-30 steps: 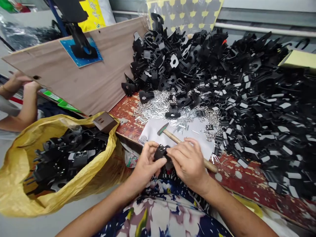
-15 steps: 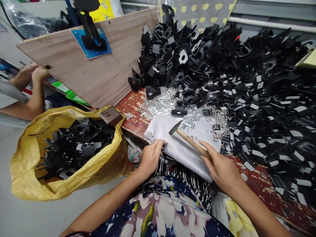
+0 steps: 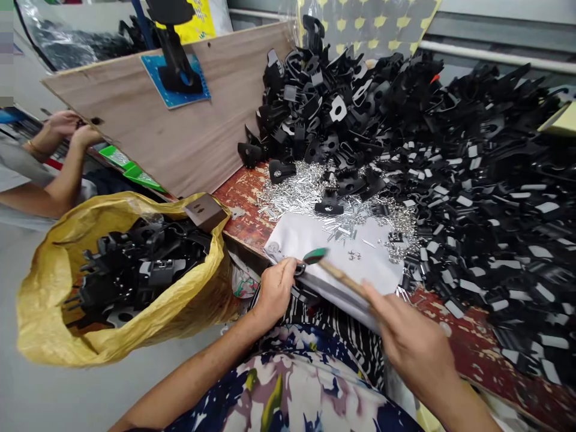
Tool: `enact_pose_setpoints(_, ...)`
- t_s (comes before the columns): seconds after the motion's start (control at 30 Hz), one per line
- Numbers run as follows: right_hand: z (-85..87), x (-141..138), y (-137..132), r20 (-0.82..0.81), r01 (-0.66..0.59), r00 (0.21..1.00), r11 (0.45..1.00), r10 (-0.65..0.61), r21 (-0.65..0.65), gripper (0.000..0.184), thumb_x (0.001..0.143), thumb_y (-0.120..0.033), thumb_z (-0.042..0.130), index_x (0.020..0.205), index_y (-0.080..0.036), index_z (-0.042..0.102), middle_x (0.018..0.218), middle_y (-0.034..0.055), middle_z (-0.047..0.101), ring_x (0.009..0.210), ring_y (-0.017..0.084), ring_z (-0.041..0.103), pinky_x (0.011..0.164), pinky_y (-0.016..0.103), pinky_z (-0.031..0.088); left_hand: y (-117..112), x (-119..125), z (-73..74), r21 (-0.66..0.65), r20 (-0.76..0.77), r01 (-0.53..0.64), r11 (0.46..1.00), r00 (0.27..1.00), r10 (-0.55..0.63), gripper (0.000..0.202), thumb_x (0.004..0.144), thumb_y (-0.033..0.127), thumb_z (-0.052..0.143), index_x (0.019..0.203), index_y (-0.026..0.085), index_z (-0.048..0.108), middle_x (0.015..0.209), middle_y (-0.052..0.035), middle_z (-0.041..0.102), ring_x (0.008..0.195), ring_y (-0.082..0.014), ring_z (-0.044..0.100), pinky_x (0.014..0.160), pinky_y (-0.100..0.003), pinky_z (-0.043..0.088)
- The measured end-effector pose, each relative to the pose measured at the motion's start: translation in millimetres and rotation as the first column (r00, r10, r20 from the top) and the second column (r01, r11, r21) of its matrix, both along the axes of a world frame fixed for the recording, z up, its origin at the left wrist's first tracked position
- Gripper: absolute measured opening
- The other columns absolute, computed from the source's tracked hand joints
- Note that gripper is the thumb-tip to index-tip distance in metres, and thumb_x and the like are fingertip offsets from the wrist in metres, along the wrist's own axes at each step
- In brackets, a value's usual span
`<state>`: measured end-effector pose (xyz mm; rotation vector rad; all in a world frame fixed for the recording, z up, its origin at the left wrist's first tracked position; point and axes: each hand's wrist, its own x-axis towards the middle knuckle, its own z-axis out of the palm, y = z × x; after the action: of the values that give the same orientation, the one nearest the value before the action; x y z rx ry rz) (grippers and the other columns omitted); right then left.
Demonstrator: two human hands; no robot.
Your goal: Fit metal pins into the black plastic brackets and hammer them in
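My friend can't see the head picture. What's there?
A person's right hand holds a hammer near the dark part in their left hand. Black parts and metal pins lie heaped on a red bench beside a yellow sack.

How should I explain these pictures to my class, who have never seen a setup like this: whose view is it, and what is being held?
There is no machine here: a person works with two bare hands. Every picture comes from one camera worn on that person's head, looking forward and down.

The left hand pinches a dark part, mostly hidden by the fingers. The right hand, blurred, grips the wooden handle of a hammer, its head close to that part; whether they touch is unclear.

On the worn red table lie a pale sheet, shiny metal pins and heaps of black parts. A yellow sack on the left holds more. Behind it, a co-worker's hands show.
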<state>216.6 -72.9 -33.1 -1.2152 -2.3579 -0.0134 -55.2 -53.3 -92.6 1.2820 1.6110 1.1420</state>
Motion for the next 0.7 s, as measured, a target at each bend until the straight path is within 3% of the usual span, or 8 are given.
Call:
enact_pose_setpoints(0.1,-7.6,-2,0,0.116,-0.028,0.993,0.996,0.038,-0.09,0.062,0.1,-0.013,0.044,0.159,-0.032,0.038,0.075,0.0004,0.061,0.056,0.015,0.058,0.05,0.026,0.044,1,0,1.7,-0.011,-0.011,-0.017,1.0,1.0,0.016,0.045,0.101,0.046,0.041,0.069,0.02,0.061,0.058,0.0023,0.052,0.059,-0.0171,0.051,0.061,-0.028,0.035)
enact_pose_setpoints(0.23,-14.0,-11,16,0.072,-0.014,0.997,0.963,0.034,-0.271,0.05,0.104,-0.021,0.044,0.154,-0.028,0.045,0.084,0.0021,0.065,0.065,0.016,0.062,0.058,0.027,0.049,-1,-4,5.7,-0.015,0.063,-0.001,1.0,0.998,0.002,0.045,0.098,0.05,0.047,0.065,0.021,0.058,0.058,0.0009,0.053,0.059,-0.0174,0.051,0.061,-0.028,0.037)
enact_pose_setpoints(0.37,-1.3,-24,32,0.016,0.012,1.0,0.98,-0.008,-0.197,0.034,0.101,-0.026,0.054,0.133,-0.024,0.065,0.107,0.0106,0.069,0.096,0.025,0.064,0.08,0.04,0.054,-5,-9,15.1,-0.073,0.288,-0.009,0.997,0.957,0.03,0.04,0.095,0.059,0.053,0.1,0.021,0.067,0.062,0.0019,0.057,0.055,-0.0159,0.048,0.05,-0.025,0.034)
enact_pose_setpoints(0.43,8.3,-34,32,-0.074,-0.082,0.995,0.975,0.068,-0.206,0.037,0.095,-0.036,0.065,0.131,-0.025,0.066,0.116,0.0111,0.067,0.105,0.028,0.062,0.089,0.044,0.053,-5,-7,23.3,-0.115,0.43,-0.035,0.993,0.899,0.081,0.043,0.093,0.062,0.057,0.11,0.023,0.063,0.063,0.0035,0.058,0.052,-0.0139,0.044,0.045,-0.022,0.031)
enact_pose_setpoints(0.53,14.6,-53,23,-0.214,-0.296,0.949,0.892,0.232,-0.342,0.06,0.087,-0.044,0.076,0.142,-0.026,0.058,0.123,0.0094,0.065,0.107,0.024,0.063,0.092,0.039,0.054,-4,3,36.3,-0.17,0.597,0.035,0.985,0.799,0.075,0.046,0.087,0.064,0.066,0.108,0.023,0.06,0.065,0.0049,0.057,0.052,-0.0116,0.044,0.044,-0.019,0.033)
enact_pose_setpoints(0.6,10.9,-63,21,-0.255,-0.363,0.926,0.838,0.277,-0.409,0.05,0.091,-0.03,0.07,0.14,-0.024,0.06,0.117,0.0084,0.067,0.104,0.022,0.065,0.091,0.035,0.054,-3,13,41.6,-0.209,0.655,0.145,0.967,0.755,0.028,0.049,0.085,0.063,0.069,0.11,0.023,0.059,0.066,0.0064,0.054,0.05,-0.0102,0.044,0.044,-0.019,0.036)
enact_pose_setpoints(0.7,3.7,-59,35,-0.357,-0.383,0.91,0.757,0.21,-0.53,0.03,0.093,-0.01,0.053,0.112,-0.021,0.074,0.093,0.0033,0.071,0.086,0.017,0.066,0.081,0.031,0.054,-1,21,41.6,-0.222,0.706,0.263,0.939,0.708,-0.032,0.053,0.088,0.064,0.065,0.119,0.023,0.055,0.068,0.0066,0.057,0.046,-0.0096,0.045,0.046,-0.022,0.045)
